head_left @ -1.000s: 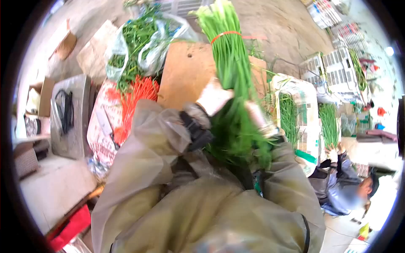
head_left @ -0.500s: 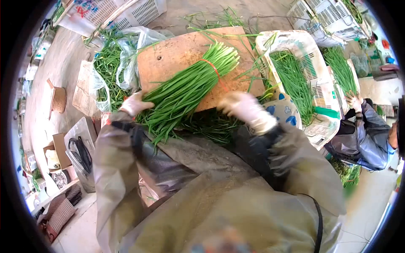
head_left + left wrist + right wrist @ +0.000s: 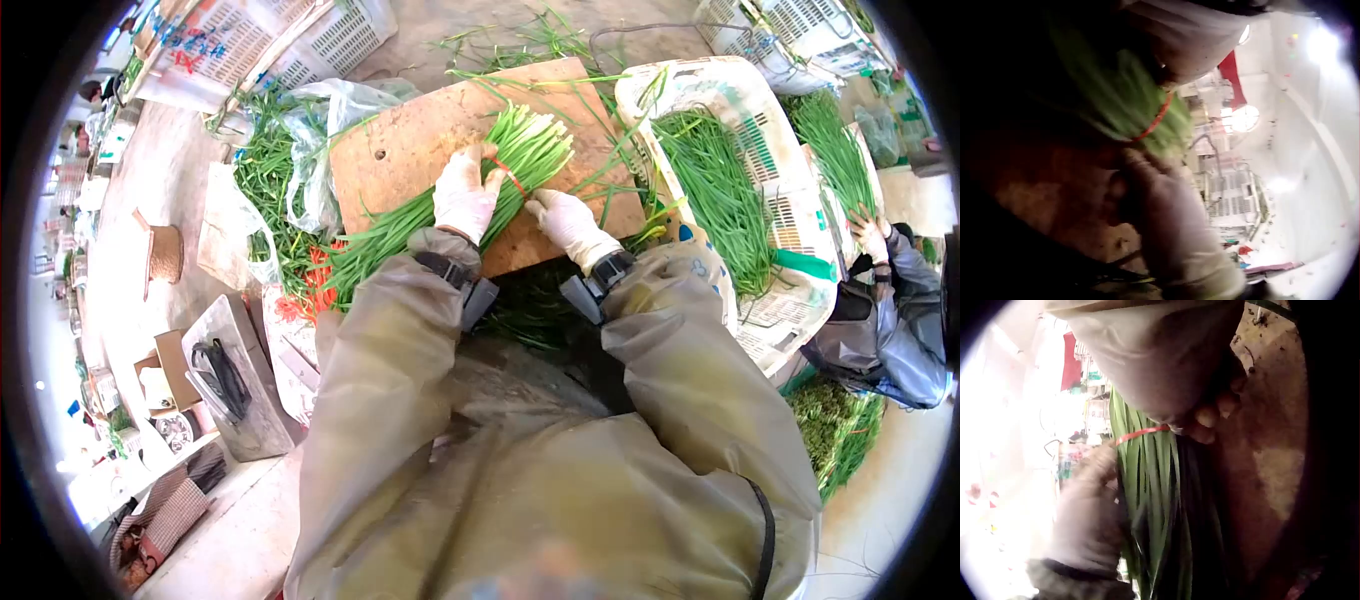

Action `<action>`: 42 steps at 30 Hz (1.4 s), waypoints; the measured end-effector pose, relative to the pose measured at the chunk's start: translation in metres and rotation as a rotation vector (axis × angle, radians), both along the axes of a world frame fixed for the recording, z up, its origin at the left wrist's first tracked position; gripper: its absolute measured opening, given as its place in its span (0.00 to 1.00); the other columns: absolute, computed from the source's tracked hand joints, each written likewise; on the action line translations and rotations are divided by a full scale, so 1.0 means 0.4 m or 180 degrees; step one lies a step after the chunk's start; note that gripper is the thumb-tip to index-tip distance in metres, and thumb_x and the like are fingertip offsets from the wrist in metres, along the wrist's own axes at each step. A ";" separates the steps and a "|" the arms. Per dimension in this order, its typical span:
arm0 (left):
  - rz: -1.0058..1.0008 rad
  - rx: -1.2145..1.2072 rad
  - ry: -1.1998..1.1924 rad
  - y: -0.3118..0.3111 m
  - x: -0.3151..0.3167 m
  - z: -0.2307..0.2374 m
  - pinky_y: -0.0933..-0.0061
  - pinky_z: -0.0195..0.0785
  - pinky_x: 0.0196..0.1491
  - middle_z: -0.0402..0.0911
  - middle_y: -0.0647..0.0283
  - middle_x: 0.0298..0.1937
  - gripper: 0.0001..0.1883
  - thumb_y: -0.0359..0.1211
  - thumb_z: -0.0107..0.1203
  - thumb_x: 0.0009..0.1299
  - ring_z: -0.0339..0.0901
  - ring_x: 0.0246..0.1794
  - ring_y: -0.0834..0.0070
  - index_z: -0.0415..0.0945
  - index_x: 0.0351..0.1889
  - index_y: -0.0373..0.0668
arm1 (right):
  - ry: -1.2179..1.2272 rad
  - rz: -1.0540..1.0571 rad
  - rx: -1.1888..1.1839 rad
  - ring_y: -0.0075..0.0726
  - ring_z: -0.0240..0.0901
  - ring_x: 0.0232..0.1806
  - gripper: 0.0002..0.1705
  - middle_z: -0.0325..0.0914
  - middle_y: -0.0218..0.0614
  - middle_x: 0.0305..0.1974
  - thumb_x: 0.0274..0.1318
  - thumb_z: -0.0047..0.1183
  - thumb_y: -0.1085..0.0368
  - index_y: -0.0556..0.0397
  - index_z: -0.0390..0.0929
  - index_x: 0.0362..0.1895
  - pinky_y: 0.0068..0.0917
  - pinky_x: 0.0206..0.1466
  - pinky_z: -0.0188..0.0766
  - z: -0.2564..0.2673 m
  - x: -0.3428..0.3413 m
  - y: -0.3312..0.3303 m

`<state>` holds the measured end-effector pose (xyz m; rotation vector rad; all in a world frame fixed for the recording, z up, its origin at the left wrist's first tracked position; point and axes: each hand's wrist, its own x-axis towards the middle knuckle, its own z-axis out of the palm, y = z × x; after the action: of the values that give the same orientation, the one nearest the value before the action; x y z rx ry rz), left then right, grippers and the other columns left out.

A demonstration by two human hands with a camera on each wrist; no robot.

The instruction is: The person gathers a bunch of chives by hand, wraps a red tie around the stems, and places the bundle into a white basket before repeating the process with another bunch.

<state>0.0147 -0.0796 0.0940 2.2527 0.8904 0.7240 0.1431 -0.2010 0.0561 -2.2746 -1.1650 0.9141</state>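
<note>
A bunch of garlic chives [image 3: 392, 238] lies slantwise on a wooden board [image 3: 400, 135], its pale cut ends toward the upper right. Around it, near those ends, runs a red tie [image 3: 513, 180]. My gloved left hand [image 3: 464, 195] grips the bunch from above, just behind the tie. On the near side, my gloved right hand [image 3: 570, 225] pinches the tie with curled fingertips. In the right wrist view the red band [image 3: 1141, 434] runs across the green leaves to those fingers [image 3: 1207, 415]. The left wrist view is dark over the leaves.
To the right stands a white crate [image 3: 690, 85] with chives in it. A plastic bag [image 3: 310, 180] of loose greens and some red ties [image 3: 318, 285] are at the left. Another person's hand [image 3: 868, 232] touches chives at the far right.
The bunch was upright over the board, then laid down on it. The left hand moved from the leaf ends up toward the tie; the right hand came in to the tie.
</note>
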 end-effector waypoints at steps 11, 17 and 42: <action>0.0592 -0.0676 0.0914 0.134 0.091 -0.035 0.63 0.70 0.50 0.82 0.48 0.40 0.23 0.44 0.62 0.66 0.79 0.42 0.55 0.76 0.53 0.38 | 0.0568 -0.0086 0.0298 0.56 0.76 0.50 0.22 0.80 0.49 0.46 0.62 0.49 0.50 0.51 0.79 0.50 0.45 0.53 0.70 -0.024 0.021 0.029; 0.0202 -0.0881 0.0579 0.187 0.102 -0.089 0.59 0.69 0.48 0.83 0.47 0.36 0.18 0.46 0.61 0.62 0.80 0.42 0.53 0.84 0.38 0.41 | 0.0577 0.0001 0.0125 0.55 0.76 0.50 0.21 0.81 0.48 0.45 0.62 0.49 0.50 0.50 0.80 0.50 0.45 0.54 0.70 0.000 0.036 0.034; 0.0592 -0.0162 0.2198 0.108 0.068 -0.020 0.57 0.72 0.49 0.81 0.52 0.44 0.56 0.57 0.73 0.42 0.81 0.46 0.57 0.60 0.67 0.42 | 0.2833 -0.1585 0.1877 0.20 0.60 0.22 0.11 0.71 0.30 0.24 0.64 0.46 0.62 0.54 0.73 0.29 0.20 0.27 0.56 0.158 -0.059 0.104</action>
<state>0.0420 -0.0364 0.0859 2.4200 1.4259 -0.0350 0.1194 -0.1594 0.1192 -1.3191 -0.3601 1.0214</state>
